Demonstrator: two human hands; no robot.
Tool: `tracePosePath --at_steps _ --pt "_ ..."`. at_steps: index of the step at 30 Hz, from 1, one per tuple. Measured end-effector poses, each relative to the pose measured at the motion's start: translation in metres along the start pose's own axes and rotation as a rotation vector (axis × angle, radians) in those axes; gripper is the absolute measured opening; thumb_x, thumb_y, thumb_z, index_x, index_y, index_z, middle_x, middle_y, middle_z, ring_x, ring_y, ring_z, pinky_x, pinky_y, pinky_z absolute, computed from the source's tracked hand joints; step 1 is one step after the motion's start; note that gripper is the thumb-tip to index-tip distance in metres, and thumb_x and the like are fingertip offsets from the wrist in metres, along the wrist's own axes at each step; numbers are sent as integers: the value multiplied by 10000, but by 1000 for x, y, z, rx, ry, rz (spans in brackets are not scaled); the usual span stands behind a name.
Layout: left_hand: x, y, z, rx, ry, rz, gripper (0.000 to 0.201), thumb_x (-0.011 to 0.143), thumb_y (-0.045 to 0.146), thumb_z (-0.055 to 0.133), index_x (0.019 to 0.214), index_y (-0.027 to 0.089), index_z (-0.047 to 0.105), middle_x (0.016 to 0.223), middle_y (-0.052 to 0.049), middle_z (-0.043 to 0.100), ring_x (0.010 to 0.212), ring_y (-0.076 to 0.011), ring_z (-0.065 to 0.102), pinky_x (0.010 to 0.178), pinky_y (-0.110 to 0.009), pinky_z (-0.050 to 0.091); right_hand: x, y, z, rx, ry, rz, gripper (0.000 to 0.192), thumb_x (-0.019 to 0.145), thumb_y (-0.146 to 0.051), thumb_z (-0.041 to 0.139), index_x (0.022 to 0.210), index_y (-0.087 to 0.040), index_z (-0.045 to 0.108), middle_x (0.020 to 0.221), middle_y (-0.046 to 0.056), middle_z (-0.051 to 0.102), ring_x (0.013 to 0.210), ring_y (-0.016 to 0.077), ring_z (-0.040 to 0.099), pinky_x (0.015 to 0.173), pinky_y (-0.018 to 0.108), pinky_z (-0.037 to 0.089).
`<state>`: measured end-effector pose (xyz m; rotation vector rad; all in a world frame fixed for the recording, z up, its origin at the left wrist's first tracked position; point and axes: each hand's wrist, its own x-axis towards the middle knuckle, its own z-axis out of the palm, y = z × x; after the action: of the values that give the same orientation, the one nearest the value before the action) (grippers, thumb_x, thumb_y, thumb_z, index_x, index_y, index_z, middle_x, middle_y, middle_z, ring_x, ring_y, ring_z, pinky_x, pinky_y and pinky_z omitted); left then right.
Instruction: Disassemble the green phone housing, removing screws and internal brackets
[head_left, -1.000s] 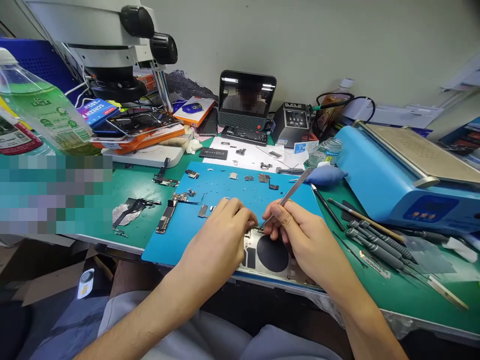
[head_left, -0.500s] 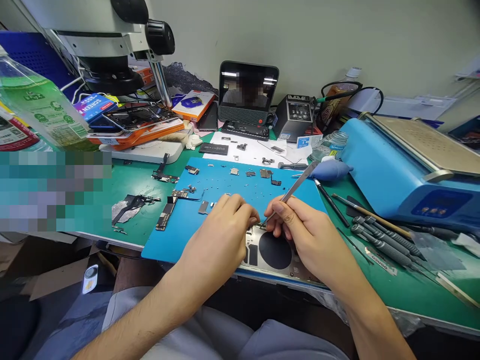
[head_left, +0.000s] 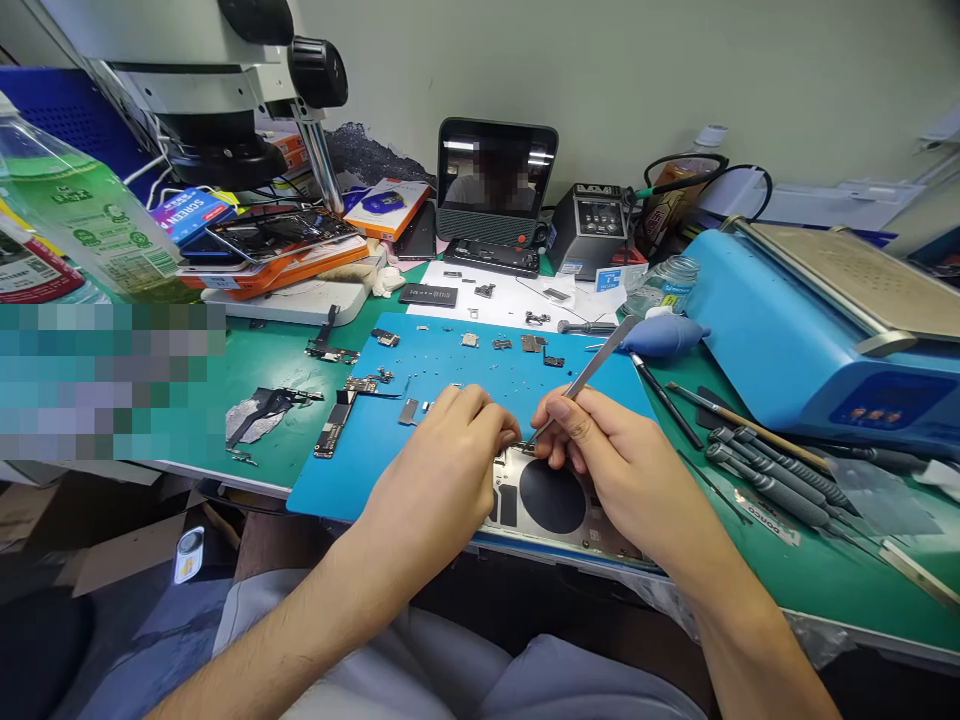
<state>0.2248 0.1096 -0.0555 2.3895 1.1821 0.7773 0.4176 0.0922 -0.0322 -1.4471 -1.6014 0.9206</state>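
Observation:
My right hand [head_left: 600, 440] pinches a pair of metal tweezers [head_left: 596, 368], its tips down at the upper edge of a silver phone housing [head_left: 585, 515]. The housing has a black round patch and lies near the front of the blue mat [head_left: 341, 480]. My left hand [head_left: 450, 450] rests by the housing's upper left side, fingers curled together close to the tweezer tips; whatever they grip is hidden. On the mat left of that hand are a small grey part [head_left: 408, 411] and a long logic board [head_left: 335, 425]. Several tiny screws and metal shields lie beyond my hands.
A microscope [head_left: 214, 110] stands at the back left, over stacked phones and boxes. At right are a blue heating machine [head_left: 795, 340], a blue air blower [head_left: 664, 337] and several screwdrivers [head_left: 765, 485]. A black battery [head_left: 428, 295] lies near white paper [head_left: 517, 300].
The view has shifted very slightly. Both hands keep nearly the same place, with the tweezer tips still at the housing's upper edge.

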Motion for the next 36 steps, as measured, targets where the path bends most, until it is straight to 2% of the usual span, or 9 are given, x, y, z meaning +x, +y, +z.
tracePosePath --at_steps 10,17,22,27,36 --pt "1 0 -1 3 -20 3 233 1108 67 473 1025 175 662 1081 -79 667 1022 -262 585 882 -420 513 0 1 -1 -11 10 17 407 1114 -533 501 938 -235 716 721 -1 714 646 149 633 621 278 470" --pt "8 5 -16 9 -90 22 133 1081 140 617 1025 187 727 1055 -40 705 1027 -246 623 889 -393 500 -3 1 0 -25 39 -5 402 1118 -520 507 928 -241 725 738 -12 703 667 140 626 648 266 480" --pt "17 9 -21 16 -116 -57 157 1017 115 664 906 197 739 949 -24 724 926 -240 659 797 -383 489 -7 2 0 -23 51 -38 395 1116 -506 514 895 -241 706 780 -7 713 699 137 641 679 258 495" --pt "21 12 -21 -10 -132 -113 141 986 114 688 899 201 755 948 -14 736 951 -238 673 822 -377 495 -10 3 -2 29 57 -57 388 1120 -514 499 935 -244 708 791 -12 709 685 140 649 641 254 519" --pt "28 16 -26 -45 -173 -202 141 934 113 692 851 210 751 925 -1 751 914 -221 679 766 -362 473 -13 3 0 -57 59 -150 304 1121 -363 516 914 -253 708 830 -17 747 722 135 662 696 243 512"
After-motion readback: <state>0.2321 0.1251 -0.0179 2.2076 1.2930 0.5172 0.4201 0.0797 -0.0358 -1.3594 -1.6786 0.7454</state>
